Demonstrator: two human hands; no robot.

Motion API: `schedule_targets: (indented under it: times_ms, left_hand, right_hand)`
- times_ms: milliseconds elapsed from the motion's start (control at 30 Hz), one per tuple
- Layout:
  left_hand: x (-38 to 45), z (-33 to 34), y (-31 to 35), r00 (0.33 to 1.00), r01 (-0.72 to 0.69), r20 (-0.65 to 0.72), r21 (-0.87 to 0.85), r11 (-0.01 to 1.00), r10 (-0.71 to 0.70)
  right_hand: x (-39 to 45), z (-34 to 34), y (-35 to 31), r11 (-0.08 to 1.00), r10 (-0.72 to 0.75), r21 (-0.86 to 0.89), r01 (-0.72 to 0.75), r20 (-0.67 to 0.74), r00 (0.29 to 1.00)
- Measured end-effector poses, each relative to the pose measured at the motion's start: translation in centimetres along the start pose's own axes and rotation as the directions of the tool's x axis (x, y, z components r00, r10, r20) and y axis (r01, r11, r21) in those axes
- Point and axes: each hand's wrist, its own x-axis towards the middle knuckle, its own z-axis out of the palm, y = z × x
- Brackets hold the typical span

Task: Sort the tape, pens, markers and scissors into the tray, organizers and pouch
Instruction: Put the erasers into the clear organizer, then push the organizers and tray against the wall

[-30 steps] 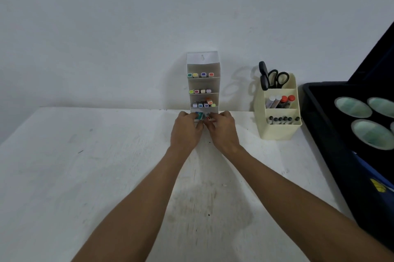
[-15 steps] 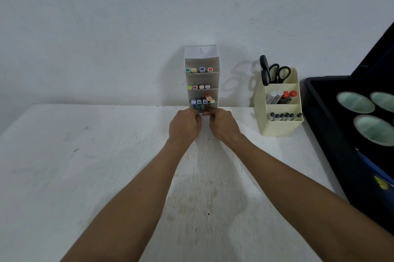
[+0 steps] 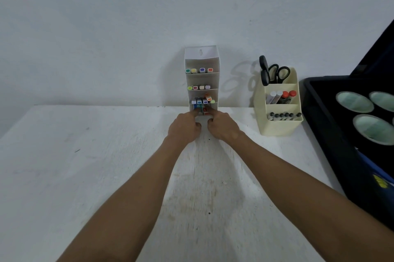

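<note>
Two hands meet at the foot of the white tiered organizer point(image 3: 201, 78), which stands on the desk point(image 3: 85, 165) against the wall. The left hand point(image 3: 185, 127) and the right hand point(image 3: 221, 126) each have a forefinger stretched out onto the markers point(image 3: 201, 110) in the lowest tier, the other fingers curled under; whether either finger pinches a marker I cannot tell. Just above the fingertips, three more tiers hold coloured markers end-on. Off to the right of the right hand stands a cream organizer point(image 3: 279, 125) with scissors point(image 3: 274, 71) and pens, and beyond it a dark tray point(image 3: 324, 125).
</note>
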Motion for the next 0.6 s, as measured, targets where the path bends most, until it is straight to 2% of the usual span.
schedule_targets:
  times_ms: [100, 267, 433, 600]
  left_hand:
    - [-0.7, -0.4, 0.3, 0.999, -0.023, 0.041, -0.017, 1.000, 0.024]
    - [-2.7, -2.0, 1.4, 0.996, -0.039, -0.088, -0.062, 0.997, 0.033]
    - [-3.8, -5.2, 3.7, 0.951, -0.103, -0.305, -0.149, 0.984, 0.054]
    - [-3.2, -7.4, 5.9, 0.874, -0.126, -0.486, -0.231, 0.965, -0.002]
  right_hand:
    - [-0.9, -0.4, -0.1, 1.000, -0.024, 0.016, 0.023, 0.053, 0.998]
    - [-4.0, -2.3, -0.2, 0.989, -0.133, 0.068, 0.133, -0.002, 0.991]
    - [-6.4, -6.3, -0.7, 0.950, -0.217, 0.171, 0.261, -0.238, 0.947]
    - [-7.6, -11.3, 0.0, 0.932, -0.182, 0.194, 0.306, -0.479, 0.859]
